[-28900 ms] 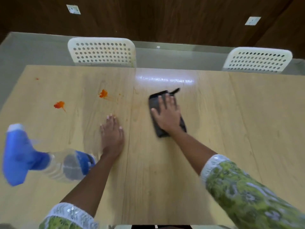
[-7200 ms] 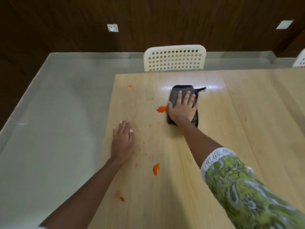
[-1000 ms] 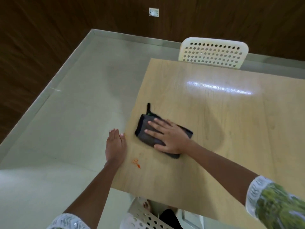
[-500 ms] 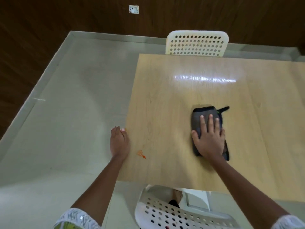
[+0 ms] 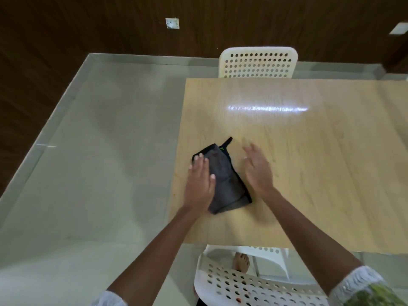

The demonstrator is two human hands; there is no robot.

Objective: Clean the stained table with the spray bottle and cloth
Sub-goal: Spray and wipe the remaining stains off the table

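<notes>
A folded dark grey cloth [image 5: 227,182] lies on the light wooden table [image 5: 309,164] near its left edge. My left hand [image 5: 199,182] rests flat on the cloth's left side, fingers pointing away from me. My right hand [image 5: 257,170] hovers just right of the cloth, fingers spread, blurred, not touching it. No spray bottle is in view. I see no orange stain on the tabletop.
A white perforated chair [image 5: 257,62] stands at the table's far side, another white chair [image 5: 242,281] sits under the near edge by a bare foot. Pale green floor [image 5: 99,173] lies left of the table, a dark wood wall behind.
The cloth has moved left to the table's left edge, over where the orange spot was. My left hand moved onto it, and my right hand lifted off it.
</notes>
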